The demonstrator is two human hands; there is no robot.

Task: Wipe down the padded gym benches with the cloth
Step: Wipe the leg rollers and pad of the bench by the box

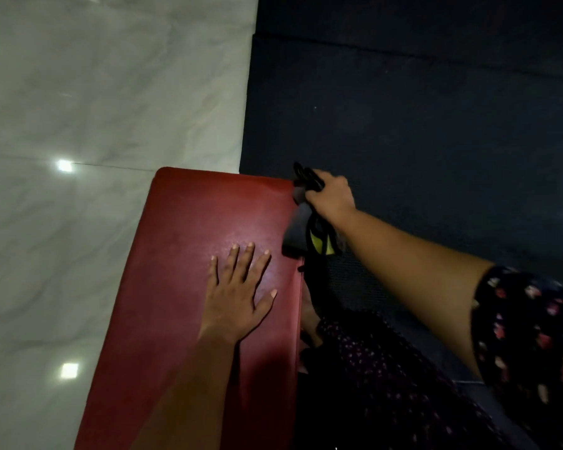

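Left hand (pixel 238 293) flat, fingers spread on red bench (pixel 189 228); right hand (pixel 330 193) grips bunched cloth (pixel 298 227) at bench's far right edge: soft, limp, light, best held wadded.

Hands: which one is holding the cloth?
The right hand, gripping the dark cloth at the far right corner of the red bench; the left hand lies flat and empty on it.
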